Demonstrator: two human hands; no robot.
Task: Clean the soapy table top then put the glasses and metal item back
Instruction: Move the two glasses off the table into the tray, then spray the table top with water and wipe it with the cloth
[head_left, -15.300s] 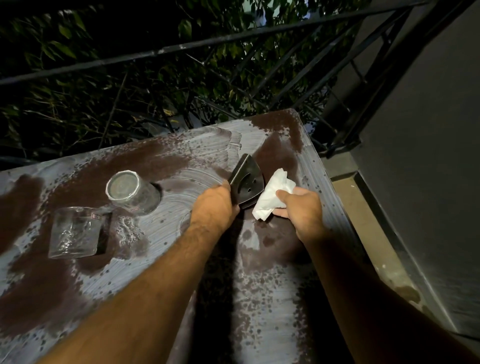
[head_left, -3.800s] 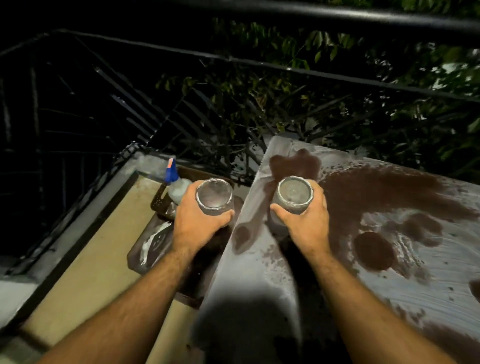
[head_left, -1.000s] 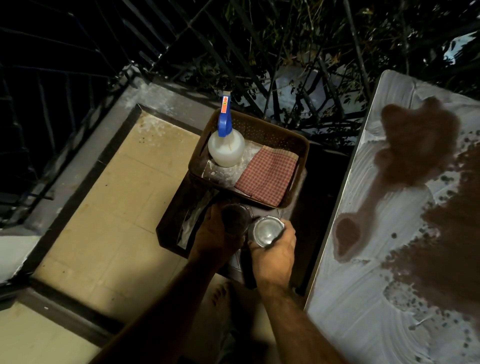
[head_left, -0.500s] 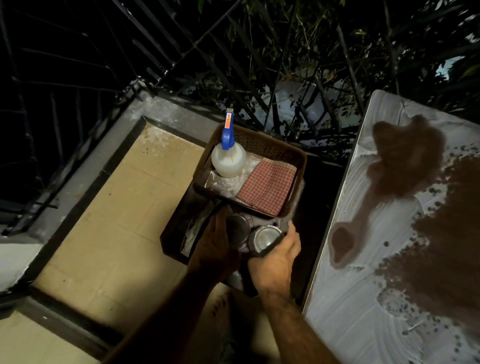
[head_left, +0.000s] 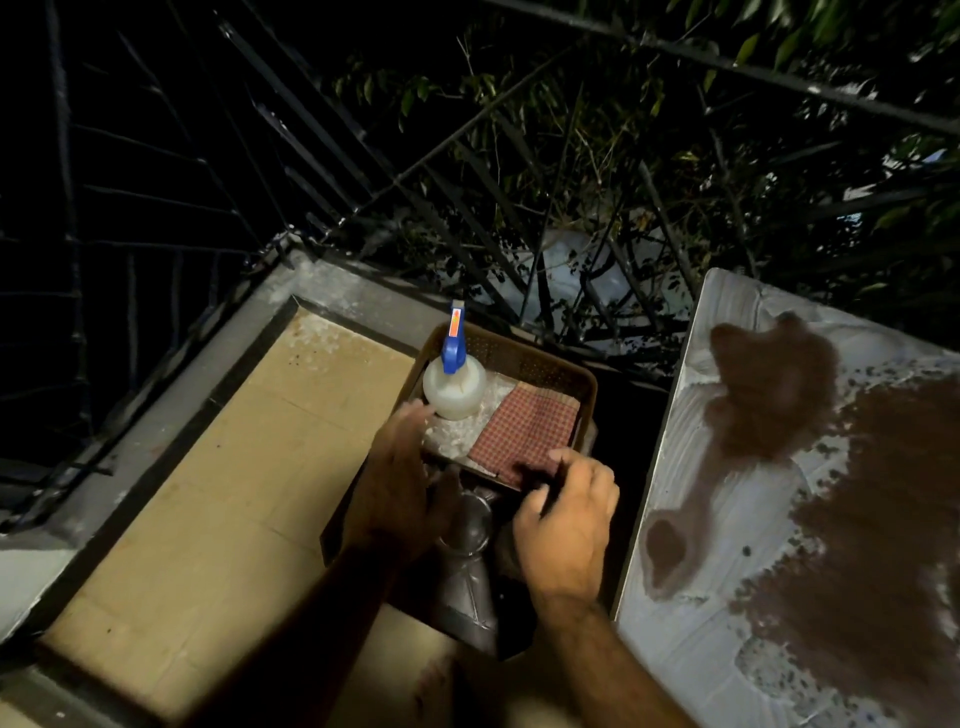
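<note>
Beside the soapy table (head_left: 727, 519), left hand (head_left: 400, 478) spread flat, right hand (head_left: 566, 525) loosely curled — both empty, above a glass (head_left: 467, 525)

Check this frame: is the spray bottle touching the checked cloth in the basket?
Apart. The head view shows the spray bottle at the basket's left end, with a pale crumpled strip of the basket's bottom showing between it and the checked cloth.

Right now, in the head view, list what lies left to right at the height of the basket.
Tan floor tiles → spray bottle → checked cloth → basket rim → soapy table top
</note>
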